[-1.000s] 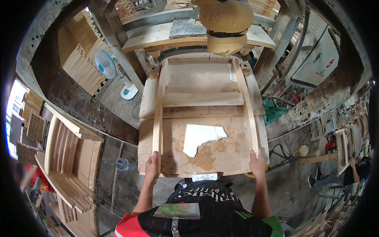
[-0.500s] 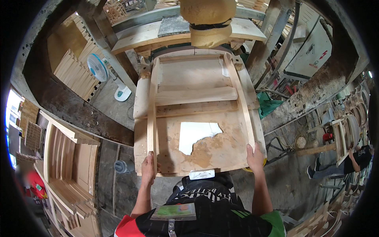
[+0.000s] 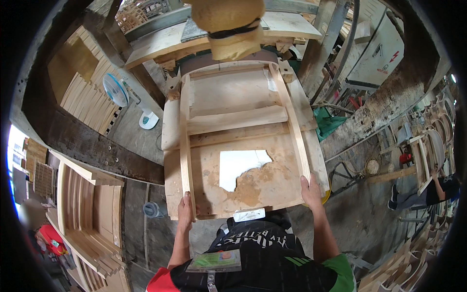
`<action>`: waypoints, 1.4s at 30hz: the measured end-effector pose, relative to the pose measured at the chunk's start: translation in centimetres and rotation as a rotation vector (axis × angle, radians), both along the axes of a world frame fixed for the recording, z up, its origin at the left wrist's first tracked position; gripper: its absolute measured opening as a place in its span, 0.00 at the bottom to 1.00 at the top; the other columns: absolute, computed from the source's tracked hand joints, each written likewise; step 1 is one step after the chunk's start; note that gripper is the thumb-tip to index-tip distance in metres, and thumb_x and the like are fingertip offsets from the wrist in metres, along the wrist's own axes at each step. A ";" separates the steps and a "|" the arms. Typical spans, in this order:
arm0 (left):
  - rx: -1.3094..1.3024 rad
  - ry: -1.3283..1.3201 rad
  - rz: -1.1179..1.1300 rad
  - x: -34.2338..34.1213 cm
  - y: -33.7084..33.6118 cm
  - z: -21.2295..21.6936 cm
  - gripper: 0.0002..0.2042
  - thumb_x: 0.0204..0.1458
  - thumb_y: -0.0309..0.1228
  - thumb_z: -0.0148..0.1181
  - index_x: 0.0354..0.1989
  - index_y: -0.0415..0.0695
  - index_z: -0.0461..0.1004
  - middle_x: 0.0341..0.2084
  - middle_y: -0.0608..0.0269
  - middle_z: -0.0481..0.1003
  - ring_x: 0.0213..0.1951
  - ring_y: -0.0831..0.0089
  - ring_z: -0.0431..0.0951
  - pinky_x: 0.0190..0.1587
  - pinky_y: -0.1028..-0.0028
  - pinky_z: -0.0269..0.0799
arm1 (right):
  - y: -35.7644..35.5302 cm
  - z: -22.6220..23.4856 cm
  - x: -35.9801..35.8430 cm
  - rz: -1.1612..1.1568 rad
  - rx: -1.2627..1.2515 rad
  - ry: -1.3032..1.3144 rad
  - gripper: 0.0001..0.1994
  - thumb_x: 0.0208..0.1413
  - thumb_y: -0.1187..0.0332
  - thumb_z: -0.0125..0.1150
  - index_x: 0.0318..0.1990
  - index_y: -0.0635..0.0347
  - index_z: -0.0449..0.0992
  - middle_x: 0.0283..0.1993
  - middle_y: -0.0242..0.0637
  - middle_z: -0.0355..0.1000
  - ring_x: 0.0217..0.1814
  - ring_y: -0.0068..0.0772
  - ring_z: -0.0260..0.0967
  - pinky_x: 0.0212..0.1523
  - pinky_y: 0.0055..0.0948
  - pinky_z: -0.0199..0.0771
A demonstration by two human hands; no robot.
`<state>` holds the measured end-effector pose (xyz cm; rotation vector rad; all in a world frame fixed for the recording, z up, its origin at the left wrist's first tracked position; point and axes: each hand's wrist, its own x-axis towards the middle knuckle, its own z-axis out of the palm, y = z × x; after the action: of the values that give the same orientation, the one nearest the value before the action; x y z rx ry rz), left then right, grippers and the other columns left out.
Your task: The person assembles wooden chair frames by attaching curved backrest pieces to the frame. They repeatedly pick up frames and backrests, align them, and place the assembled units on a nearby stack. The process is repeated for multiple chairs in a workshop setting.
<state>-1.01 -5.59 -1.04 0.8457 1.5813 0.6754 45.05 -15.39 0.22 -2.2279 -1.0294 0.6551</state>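
Note:
A pale wooden chair frame (image 3: pixel 238 120), with two long side pieces, a cross rail and a curved far end, lies on a wooden board table (image 3: pixel 272 187). Its near left end is in my left hand (image 3: pixel 185 214), fingers closed round the wood. My right hand (image 3: pixel 312 191) grips the near right end, thumb on top. The curved end lies close to a brown curved band (image 3: pixel 214 60); whether they touch I cannot tell. Inside the frame, a torn white sheet (image 3: pixel 232 164) sits on the stained board. A small whitish block (image 3: pixel 249 214) rests at the near edge.
A yellow padded bag (image 3: pixel 228 24) hangs over the far end, before a wooden shelf (image 3: pixel 287 25). Rusty metal beams (image 3: pixel 107 151) flank the table. A fan (image 3: pixel 116 92) and stacked wooden parts (image 3: pixel 80 204) stand left; another person (image 3: pixel 438 190) handles wood far right.
The view has turned slightly, so the bag and the frame's far end appear further left. Both hands keep their grip on the chair frame.

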 end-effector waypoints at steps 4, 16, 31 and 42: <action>0.033 -0.023 0.006 0.2 0.0 -0.1 0.30 0.66 0.63 0.46 0.45 0.42 0.72 0.21 0.62 0.74 0.19 0.75 0.75 0.21 0.75 0.71 | 0.0 0.0 0.1 0.003 0.020 0.035 0.24 0.69 0.53 0.52 0.63 0.62 0.66 0.51 0.65 0.75 0.57 0.71 0.71 0.56 0.56 0.69; -0.002 0.012 -0.048 0.6 0.6 1.4 0.32 0.67 0.63 0.43 0.49 0.40 0.71 0.23 0.59 0.75 0.20 0.72 0.77 0.19 0.74 0.71 | 0.1 1.0 0.4 -0.051 -0.004 0.167 0.24 0.68 0.52 0.54 0.62 0.62 0.66 0.52 0.64 0.76 0.57 0.68 0.73 0.57 0.54 0.70; -0.188 -0.116 -0.053 0.2 1.4 2.6 0.38 0.63 0.69 0.42 0.52 0.39 0.70 0.26 0.57 0.75 0.25 0.64 0.81 0.25 0.66 0.75 | -0.5 -0.9 4.2 -0.125 0.052 1.038 0.21 0.69 0.51 0.58 0.57 0.57 0.69 0.35 0.41 0.75 0.25 0.30 0.73 0.26 0.31 0.75; -0.129 -0.156 -0.026 0.3 1.9 2.4 0.35 0.65 0.66 0.43 0.51 0.39 0.69 0.25 0.58 0.74 0.23 0.67 0.78 0.27 0.67 0.78 | -0.4 -1.7 3.4 -0.176 0.170 1.155 0.18 0.68 0.51 0.60 0.52 0.55 0.71 0.29 0.37 0.74 0.21 0.28 0.71 0.21 0.30 0.72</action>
<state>-0.70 -3.70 1.37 0.7000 1.4542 0.5990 48.42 -15.83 -1.47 -1.3527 -0.2623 1.4355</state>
